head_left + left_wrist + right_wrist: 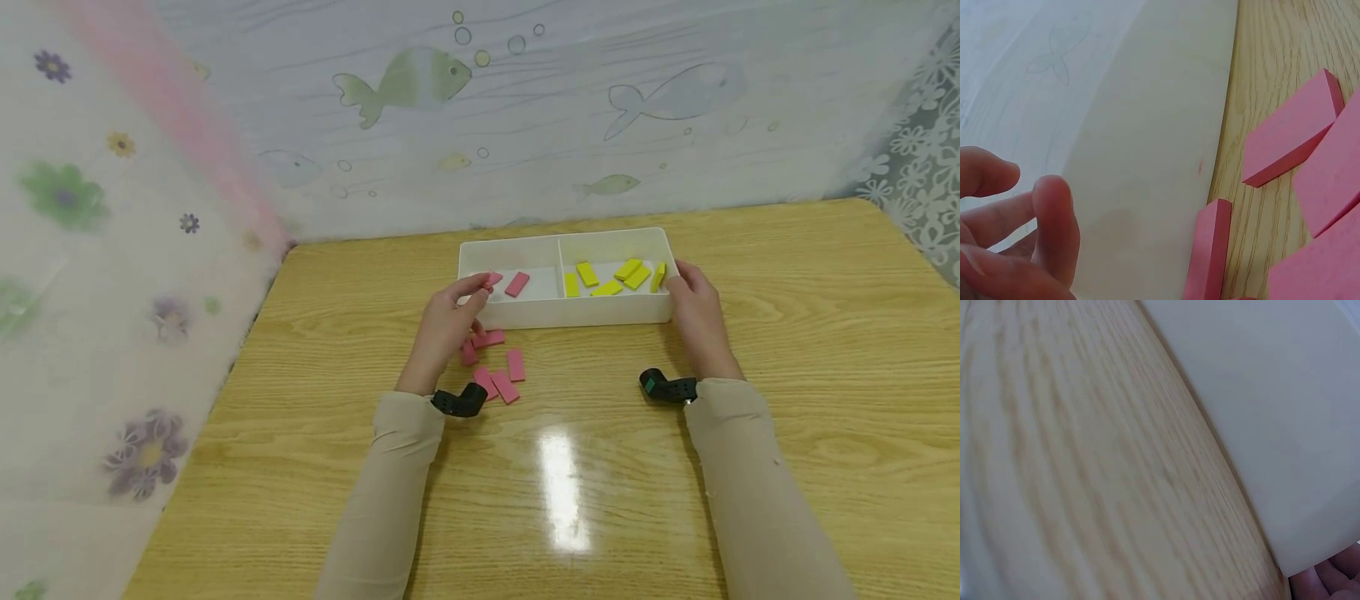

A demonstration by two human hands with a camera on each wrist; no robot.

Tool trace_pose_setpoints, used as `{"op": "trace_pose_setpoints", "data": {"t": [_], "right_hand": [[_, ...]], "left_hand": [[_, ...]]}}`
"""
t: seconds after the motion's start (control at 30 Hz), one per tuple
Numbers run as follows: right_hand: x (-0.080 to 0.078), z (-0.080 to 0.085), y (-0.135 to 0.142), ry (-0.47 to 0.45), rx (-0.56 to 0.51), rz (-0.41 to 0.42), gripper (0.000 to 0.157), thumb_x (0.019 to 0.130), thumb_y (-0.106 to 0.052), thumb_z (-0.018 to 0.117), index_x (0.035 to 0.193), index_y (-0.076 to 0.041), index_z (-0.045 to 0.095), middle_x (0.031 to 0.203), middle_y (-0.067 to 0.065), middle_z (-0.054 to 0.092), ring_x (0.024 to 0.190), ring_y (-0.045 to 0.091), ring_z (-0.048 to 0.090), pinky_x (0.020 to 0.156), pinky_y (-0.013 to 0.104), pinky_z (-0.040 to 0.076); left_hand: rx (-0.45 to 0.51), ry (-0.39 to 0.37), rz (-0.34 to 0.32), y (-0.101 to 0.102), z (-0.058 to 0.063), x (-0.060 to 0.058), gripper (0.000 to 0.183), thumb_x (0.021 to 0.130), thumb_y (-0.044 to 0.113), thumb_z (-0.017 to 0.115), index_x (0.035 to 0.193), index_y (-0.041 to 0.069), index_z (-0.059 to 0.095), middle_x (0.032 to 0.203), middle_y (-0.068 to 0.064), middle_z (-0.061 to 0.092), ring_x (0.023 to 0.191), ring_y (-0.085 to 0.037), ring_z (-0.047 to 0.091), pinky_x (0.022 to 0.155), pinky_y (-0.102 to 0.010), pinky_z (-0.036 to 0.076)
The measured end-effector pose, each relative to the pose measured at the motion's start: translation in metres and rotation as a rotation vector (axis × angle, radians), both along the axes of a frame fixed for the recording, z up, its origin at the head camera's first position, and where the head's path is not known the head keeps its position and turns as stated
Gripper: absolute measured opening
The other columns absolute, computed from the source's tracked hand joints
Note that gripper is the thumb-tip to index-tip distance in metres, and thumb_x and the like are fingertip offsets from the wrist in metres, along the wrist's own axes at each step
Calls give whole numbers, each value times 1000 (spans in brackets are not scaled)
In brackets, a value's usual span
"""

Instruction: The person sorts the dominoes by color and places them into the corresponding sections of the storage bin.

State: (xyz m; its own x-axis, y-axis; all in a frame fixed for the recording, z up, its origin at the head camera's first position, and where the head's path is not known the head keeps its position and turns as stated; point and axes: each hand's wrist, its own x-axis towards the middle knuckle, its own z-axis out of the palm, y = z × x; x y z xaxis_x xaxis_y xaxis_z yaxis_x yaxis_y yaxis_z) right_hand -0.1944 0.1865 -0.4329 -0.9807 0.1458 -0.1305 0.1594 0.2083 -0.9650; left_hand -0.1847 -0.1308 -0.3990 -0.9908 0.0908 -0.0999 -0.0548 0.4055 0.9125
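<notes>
A white two-compartment box (577, 313) stands on the table. My left hand (442, 329) is over the front left of its left compartment, index finger and thumb near a pink block (494, 278). In the left wrist view those fingertips (1057, 200) are apart, and no block shows between them. Another pink block (517, 284) lies in that compartment. Several pink blocks (506, 387) lie on the table below the left hand, in front of the box. My right hand (701, 321) grips the box's right end; its fingers curl against the wall, partly hidden in the right wrist view.
Several yellow blocks (628, 269) lie in the right compartment, beyond the divider (561, 265). The wooden table (600, 467) ends at a wall covering (540, 125) printed with fish behind the box. A flowered covering (112, 292) borders the left side.
</notes>
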Motion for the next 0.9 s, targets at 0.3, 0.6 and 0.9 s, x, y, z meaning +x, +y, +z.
{"op": "trace_pose_setpoints", "data": {"t": [0.3, 0.6, 0.9], "right_hand": [[0, -2, 0, -5, -5, -2, 53, 93, -38, 28, 142, -15, 25, 144, 3, 24, 129, 18, 23, 103, 40, 21], [-1, -1, 0, -5, 8, 5, 54, 94, -38, 28, 141, -14, 25, 144, 4, 25, 128, 20, 24, 103, 41, 22], [-1, -3, 1, -2, 4, 0, 54, 93, -39, 28, 142, -16, 24, 144, 2, 25, 129, 19, 23, 104, 41, 21]], "left_hand": [[-44, 24, -19, -1, -2, -1, 41, 92, 36, 47, 131, 27, 45, 124, 11, 50, 65, -23, 62, 38, -23, 34], [-8, 61, -42, -3, -3, -1, 39, 92, 33, 47, 130, 25, 46, 123, 8, 51, 63, -23, 61, 50, -33, 44], [121, 125, -6, -16, 0, -4, 28, 92, 34, 47, 119, 31, 53, 110, 4, 58, 69, -28, 62, 42, -29, 43]]}}
